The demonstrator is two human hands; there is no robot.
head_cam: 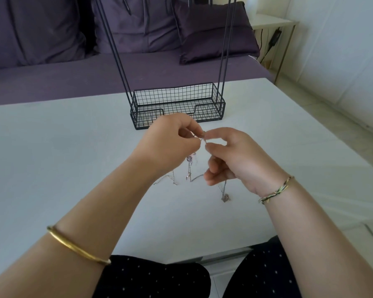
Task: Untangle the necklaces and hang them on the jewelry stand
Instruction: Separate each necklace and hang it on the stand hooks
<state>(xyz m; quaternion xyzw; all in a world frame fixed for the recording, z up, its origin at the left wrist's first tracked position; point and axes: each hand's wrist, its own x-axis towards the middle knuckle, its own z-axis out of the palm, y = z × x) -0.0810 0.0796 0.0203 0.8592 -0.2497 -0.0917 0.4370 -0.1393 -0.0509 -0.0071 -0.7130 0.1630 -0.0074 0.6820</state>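
Thin silver necklaces point(189, 168) hang tangled between my two hands above the white table point(52, 147). My left hand point(170, 138) pinches the chains at the top with thumb and forefinger. My right hand point(230, 155) pinches them right beside it, fingertips nearly touching the left hand's. Loose chain ends trail down onto the table, and a small pendant point(225, 198) lies below my right wrist. The black wire jewelry stand point(177, 104) stands just behind my hands, with a mesh basket base and tall rods going up out of view.
A purple sofa point(73, 67) with cushions runs behind the table. A small white side table point(274, 22) with a cable is at the back right. My knees in dark dotted fabric point(159, 280) are at the table's near edge.
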